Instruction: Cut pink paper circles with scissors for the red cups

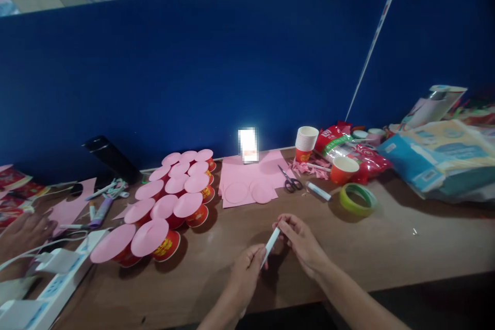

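Both my hands hold a thin white stick-like strip [270,245] over the brown table [386,252]. My left hand [245,273] pinches its lower end, fingers closed. Gripping the upper end is my right hand [299,240], with fingers curled round it. Just left of my hands stand several upside-down red paper cups topped with pink paper discs [176,198]. Behind my hands lie pink paper sheets [247,180] with cut circles, black-handled scissors [291,180] and a white glue stick [319,191].
A green tape roll [358,199], an orange cup [343,169], a stack of paper cups [306,143] and red and blue packets [436,160] sit at the right. A white power strip [58,278] and another person's hand [23,234] are at the left. Behind stands a blue wall.
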### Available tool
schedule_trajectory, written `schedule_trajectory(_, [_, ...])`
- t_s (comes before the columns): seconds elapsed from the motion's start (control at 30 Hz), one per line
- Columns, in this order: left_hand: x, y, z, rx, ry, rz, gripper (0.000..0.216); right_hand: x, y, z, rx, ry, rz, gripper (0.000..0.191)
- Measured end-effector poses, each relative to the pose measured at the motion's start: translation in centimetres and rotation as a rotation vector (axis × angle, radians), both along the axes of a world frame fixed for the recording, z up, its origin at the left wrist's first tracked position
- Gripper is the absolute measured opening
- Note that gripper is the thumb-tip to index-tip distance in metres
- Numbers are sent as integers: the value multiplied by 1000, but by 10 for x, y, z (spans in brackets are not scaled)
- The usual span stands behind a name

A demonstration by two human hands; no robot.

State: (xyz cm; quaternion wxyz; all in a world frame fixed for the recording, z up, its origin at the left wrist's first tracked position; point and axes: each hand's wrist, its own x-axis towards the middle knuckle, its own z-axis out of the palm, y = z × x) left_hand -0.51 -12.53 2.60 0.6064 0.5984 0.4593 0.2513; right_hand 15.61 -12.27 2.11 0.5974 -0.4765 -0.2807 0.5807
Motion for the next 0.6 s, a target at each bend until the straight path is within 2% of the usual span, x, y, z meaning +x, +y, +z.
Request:
schedule_trajectory(0.17, [8, 2, 1, -137, -69, 41, 42, -13, 3, -4, -13, 26, -46, 34])
schedule_trajectory(0.23, [14, 5, 3, -127, -113, 90, 42, -17, 5, -4, -19, 6, -31, 38])
schedule_trajectory(0.33, [17, 11, 2, -96, -127, 48, 46, -10, 14, -1, 65, -153, 31, 38])
schedule_trajectory(0.4, [15, 16, 1, -72, -89, 8, 50, 7, 24, 2, 157, -385, 39, 33])
schedule_trajectory(0.47, [10, 21, -1, -45, -28, 8, 52, 31, 35, 6, 177, -707, 46, 31])
schedule_trajectory(0.6, [-2, 29, 0, 45, 52, 40, 44, 76, 57, 9, 20, -1443, 2, 32])
